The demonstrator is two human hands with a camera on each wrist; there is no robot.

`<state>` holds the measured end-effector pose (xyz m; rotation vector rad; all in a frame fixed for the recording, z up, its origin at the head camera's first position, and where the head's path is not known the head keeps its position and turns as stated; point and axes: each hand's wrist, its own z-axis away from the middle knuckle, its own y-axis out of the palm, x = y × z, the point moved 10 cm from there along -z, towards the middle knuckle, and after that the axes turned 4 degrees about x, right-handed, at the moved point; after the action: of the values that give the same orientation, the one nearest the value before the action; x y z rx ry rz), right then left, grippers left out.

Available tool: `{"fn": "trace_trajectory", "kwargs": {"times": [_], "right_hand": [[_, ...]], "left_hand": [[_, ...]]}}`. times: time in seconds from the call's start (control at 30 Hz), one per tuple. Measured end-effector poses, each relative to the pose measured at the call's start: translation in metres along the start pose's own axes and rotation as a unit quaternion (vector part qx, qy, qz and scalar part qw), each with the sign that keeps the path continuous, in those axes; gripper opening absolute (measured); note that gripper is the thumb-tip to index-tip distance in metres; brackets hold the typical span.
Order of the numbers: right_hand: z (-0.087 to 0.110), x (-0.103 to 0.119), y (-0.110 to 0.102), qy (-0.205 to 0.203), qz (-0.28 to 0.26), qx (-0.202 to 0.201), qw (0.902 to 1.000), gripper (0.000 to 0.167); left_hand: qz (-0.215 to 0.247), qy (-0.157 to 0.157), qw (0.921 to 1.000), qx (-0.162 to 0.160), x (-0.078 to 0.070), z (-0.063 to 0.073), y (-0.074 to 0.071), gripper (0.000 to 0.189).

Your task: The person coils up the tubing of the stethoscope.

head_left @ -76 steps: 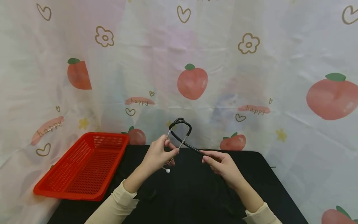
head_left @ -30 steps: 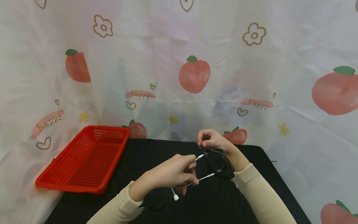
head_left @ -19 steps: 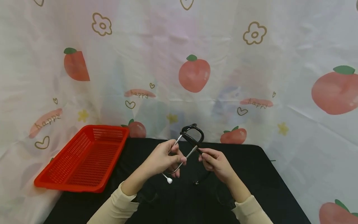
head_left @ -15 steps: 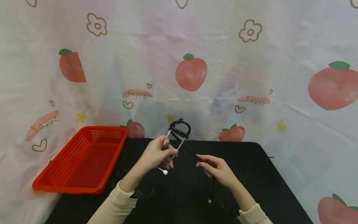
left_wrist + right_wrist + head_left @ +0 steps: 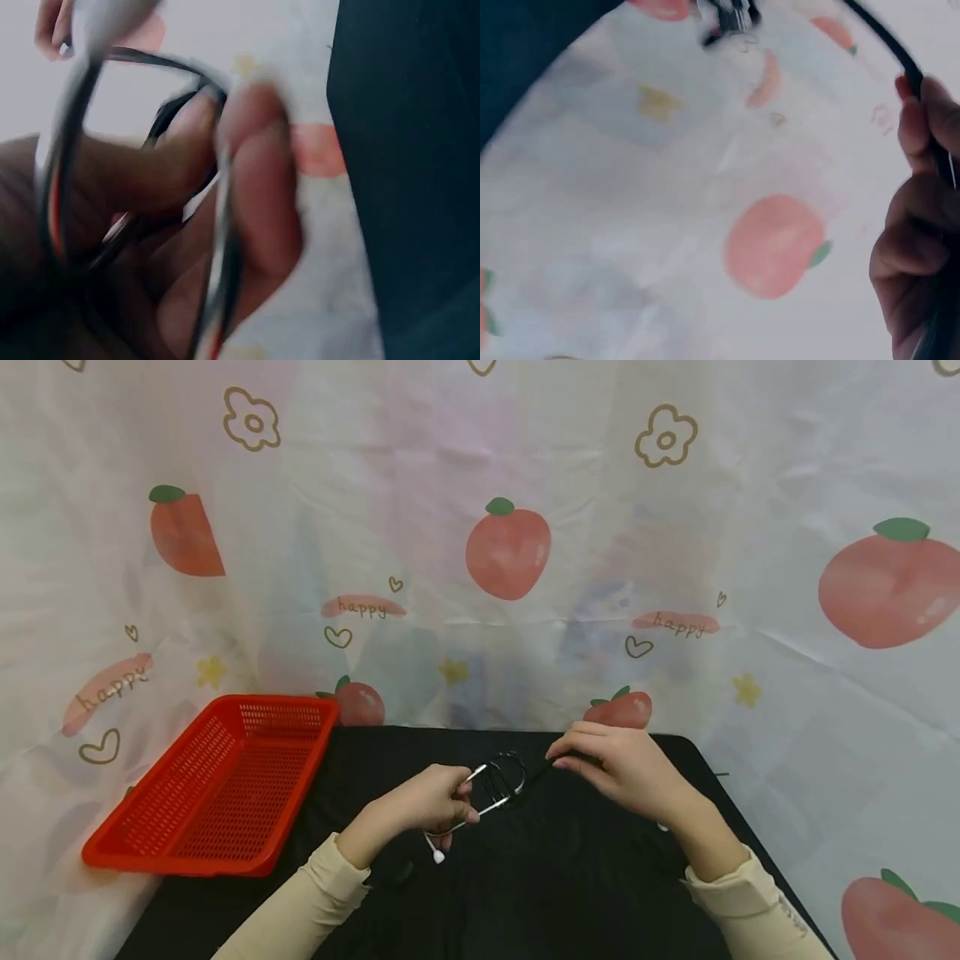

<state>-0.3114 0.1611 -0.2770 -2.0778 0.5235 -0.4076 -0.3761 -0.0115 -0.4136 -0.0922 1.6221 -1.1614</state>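
Observation:
A stethoscope is held between both hands above the table. My left hand (image 5: 431,802) grips its metal ear tubes (image 5: 491,806), and a white ear tip (image 5: 438,857) hangs below the fingers. Black tubing (image 5: 497,782) is wound in several turns across the tubes. In the left wrist view, thumb and fingers close round the blurred metal tube (image 5: 221,247). To the right, my right hand (image 5: 622,768) pinches the black tubing, which shows clearly in the right wrist view as a dark hose (image 5: 889,37). A shiny metal chest piece (image 5: 731,19) hangs at the top of that view.
A red plastic basket (image 5: 258,777) with perforated walls stands at the left of the table. Black cloth (image 5: 525,893) covers the table. A fruit-printed curtain (image 5: 435,527) hangs behind and at both sides.
The right hand has swung up and to the right with the tubing, from lower beside the loop. The left hand has tipped the ear tubes and wound loop lower, towards the right.

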Motion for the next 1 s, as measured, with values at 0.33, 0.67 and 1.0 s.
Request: {"fn": "trace_trajectory", "kwargs": {"times": [0.33, 0.67, 1.0], "right_hand": [[-0.058, -0.02, 0.035, -0.033, -0.201, 0.148, 0.9678, 0.015], [0.012, -0.026, 0.078, 0.018, -0.633, 0.042, 0.7726, 0.021], [0.03, 0.009, 0.047, -0.019, -0.633, 0.007, 0.7737, 0.04]], "left_hand": [[-0.084, 0.125, 0.9842, 0.093, -0.097, 0.042, 0.019, 0.036], [0.181, 0.118, 0.9755, -0.044, -0.082, 0.05, -0.034, 0.04], [0.157, 0.012, 0.9799, -0.123, -0.029, 0.036, -0.049, 0.037]]}}
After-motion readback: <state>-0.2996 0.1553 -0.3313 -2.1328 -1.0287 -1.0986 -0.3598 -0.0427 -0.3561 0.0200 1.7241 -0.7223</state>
